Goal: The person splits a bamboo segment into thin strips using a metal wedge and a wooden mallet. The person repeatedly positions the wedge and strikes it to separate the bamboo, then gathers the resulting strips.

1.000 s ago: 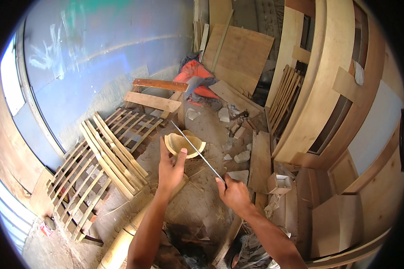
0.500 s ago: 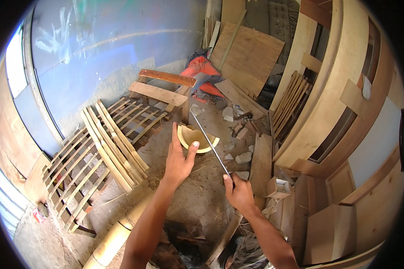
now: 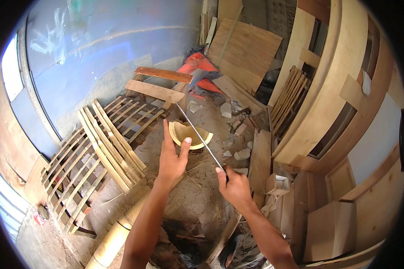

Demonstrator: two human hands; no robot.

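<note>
A short, hollow, pale yellow bamboo section (image 3: pixel 194 133) stands on a dusty mound of earth. My left hand (image 3: pixel 173 158) steadies it, thumb on the near rim and fingers stretched along its left side. In my right hand (image 3: pixel 234 187) I grip the handle of a long thin blade (image 3: pixel 195 131). The blade runs up and to the left across the top of the bamboo section, and its tip ends near the wooden planks.
Slatted wooden frames (image 3: pixel 96 154) lie to the left, below a blue wall. Two planks (image 3: pixel 155 89) and an orange cloth (image 3: pixel 197 67) lie behind. Plywood sheets (image 3: pixel 244 51), curved wooden panels (image 3: pixel 327 89) and stone rubble (image 3: pixel 238 143) crowd the right. A bamboo pole (image 3: pixel 114 237) lies near my left arm.
Both hands keep their hold while the view shifts slightly. The blade stays laid across the bamboo section, with my right hand a little lower and further right.
</note>
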